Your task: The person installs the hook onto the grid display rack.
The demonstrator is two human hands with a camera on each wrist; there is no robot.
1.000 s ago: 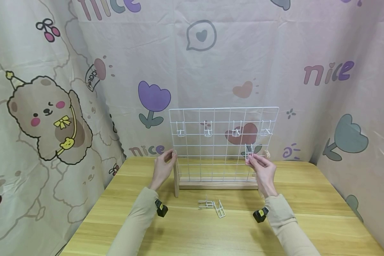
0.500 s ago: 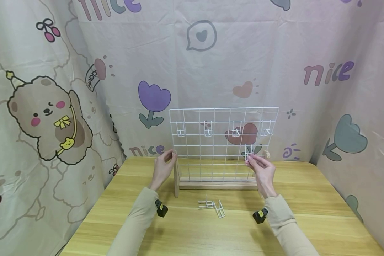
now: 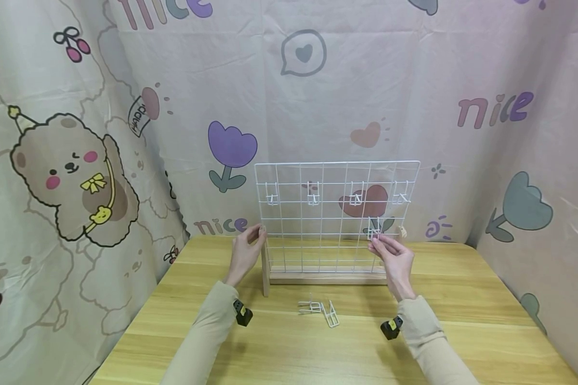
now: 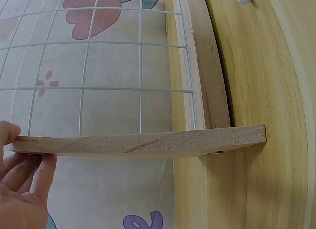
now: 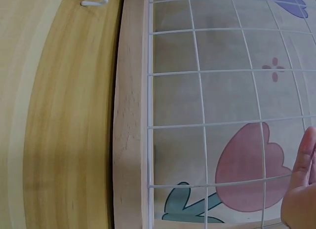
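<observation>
A white wire grid panel [image 3: 329, 218] stands upright in a wooden base [image 3: 327, 278]. My left hand [image 3: 244, 255] grips the upper end of the base's left upright [image 3: 265, 272]; the left wrist view has the thumb on one side of that upright [image 4: 143, 142] and fingers on the other. At the grid's lower right, my right hand [image 3: 397, 262] pinches the bottom of a white wire hook [image 3: 373, 226], which overlaps the mesh. Only part of the right hand [image 5: 298, 204] shows at the edge of the right wrist view, and the hook is out of sight there.
Several white hooks, such as the leftmost hook [image 3: 272, 199], hang in a row on the grid's upper part. Two loose hooks, one sideways [image 3: 311, 307] and one slanted [image 3: 332, 315], lie on the wooden table [image 3: 289, 353]. A printed curtain [image 3: 289, 107] hangs behind.
My right fingers have slid slightly lower on the hook, so more of it shows above them. The left hand keeps its place on the upright.
</observation>
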